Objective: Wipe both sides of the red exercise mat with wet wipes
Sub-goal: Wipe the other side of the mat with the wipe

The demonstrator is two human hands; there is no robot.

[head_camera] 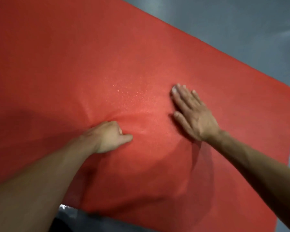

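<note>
Nearest us, both bare forearms come in from the bottom edge, over the near border of the red mat (pixel 74 56), which lies flat on a grey floor (pixel 241 22) and fills most of the view. A strip of floor shows just below the left forearm, with something shiny at the mat's near edge, too blurred to name.

Left hand (pixel 107 136): we see it knuckles-down on the mat, fingers (pixel 110 125) curled under into a fist, thumb sticking out toward the right hand. The mat puckers into creases fanning out beyond the knuckles, so the fist presses on it. We cannot tell if anything sits inside the curled fingers.

Right hand (pixel 192 114): flat, palm down, fingers (pixel 182 96) straight and close together, thumb spread toward the left hand. A small pale bit pokes out under the fingertips: the wet wipe (pixel 174 89), mostly hidden beneath the hand, pressed to the mat by the straight fingers. The hand is motion-blurred.

Between the two hands and just beyond the left thumb, the mat glistens with fine wet specks. Past the right fingertips the mat runs on dry-looking to its far edge, with the grey floor beyond. To the outside of the right hand the mat's corner sits at the frame edge, floor just past it.
</note>
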